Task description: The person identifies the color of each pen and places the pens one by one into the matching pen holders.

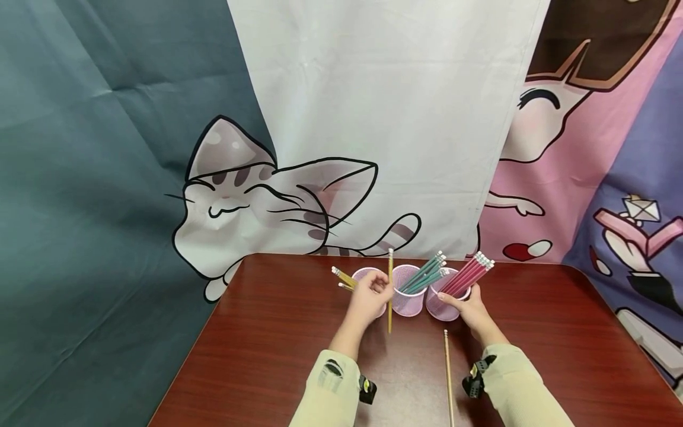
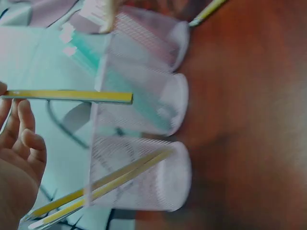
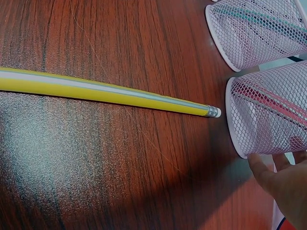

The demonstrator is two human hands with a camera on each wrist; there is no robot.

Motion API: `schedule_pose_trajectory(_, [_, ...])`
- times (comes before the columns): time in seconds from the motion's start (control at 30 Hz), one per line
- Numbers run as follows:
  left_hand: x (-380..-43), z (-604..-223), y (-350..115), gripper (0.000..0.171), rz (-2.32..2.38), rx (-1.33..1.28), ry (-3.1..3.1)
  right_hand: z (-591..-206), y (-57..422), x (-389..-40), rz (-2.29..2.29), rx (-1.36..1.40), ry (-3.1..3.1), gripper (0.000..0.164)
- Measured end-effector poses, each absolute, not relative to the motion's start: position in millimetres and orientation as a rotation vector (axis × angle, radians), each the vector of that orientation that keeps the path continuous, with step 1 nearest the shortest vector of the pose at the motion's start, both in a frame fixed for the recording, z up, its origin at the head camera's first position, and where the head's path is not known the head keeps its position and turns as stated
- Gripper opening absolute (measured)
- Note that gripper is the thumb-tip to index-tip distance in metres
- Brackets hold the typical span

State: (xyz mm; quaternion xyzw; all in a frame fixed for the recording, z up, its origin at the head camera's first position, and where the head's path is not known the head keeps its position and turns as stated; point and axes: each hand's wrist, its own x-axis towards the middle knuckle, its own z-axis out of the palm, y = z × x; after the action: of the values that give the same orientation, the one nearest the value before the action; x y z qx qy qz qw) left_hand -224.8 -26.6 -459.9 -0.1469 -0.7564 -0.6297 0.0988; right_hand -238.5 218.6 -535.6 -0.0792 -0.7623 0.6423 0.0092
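Observation:
My left hand (image 1: pixel 369 296) pinches a yellow pencil (image 1: pixel 390 317) upright, eraser end up, between the left and middle cups. In the left wrist view the lower part of that pencil (image 2: pixel 112 97) sticks out past my fingertips. The left pink mesh cup (image 2: pixel 178 177) holds a few yellow pencils (image 2: pixel 120 181) leaning outward. Green pencils (image 1: pixel 424 274) lean to the right in the middle cup (image 1: pixel 408 306). Around the right cup (image 1: pixel 444 312), full of dark pink pencils (image 1: pixel 469 276), my right hand (image 1: pixel 475 311) has its thumb in front and fingers at the side.
Another yellow pencil (image 1: pixel 448 370) lies on the brown table (image 1: pixel 256 356), its eraser end (image 3: pixel 217 112) close to the right cup's base. Behind the table hangs a cartoon-printed cloth (image 1: pixel 384 118). Each wrist carries a small black camera (image 1: pixel 367 389).

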Motion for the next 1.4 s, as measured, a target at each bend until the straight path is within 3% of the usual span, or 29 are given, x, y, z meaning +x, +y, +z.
schedule_pose_trajectory(0.17, [-225.0,-430.5,-47.3,0.011,-1.827,-0.315,-2.075,-531.8,218.5,-238.3,2.034,-0.266,-2.388,0.094])
schedule_pose_trajectory(0.33, [-243.1,-454.3,-56.3,0.013,-1.729,-0.236,-2.053,-530.6,218.0,-237.5,2.040,-0.267,-2.390,0.091])
schedule_pose_trajectory(0.73, [-238.9,-479.6,-56.7,0.016,-1.524,-0.172,-2.298,-530.4,217.1,-236.7,2.048,-0.277,-2.401,0.092])
schedule_pose_trajectory(1.4, [-239.4,-491.7,-57.4,0.016,-1.590,-0.169,-2.242,-528.9,217.8,-237.4,2.050,-0.292,-2.389,0.092])
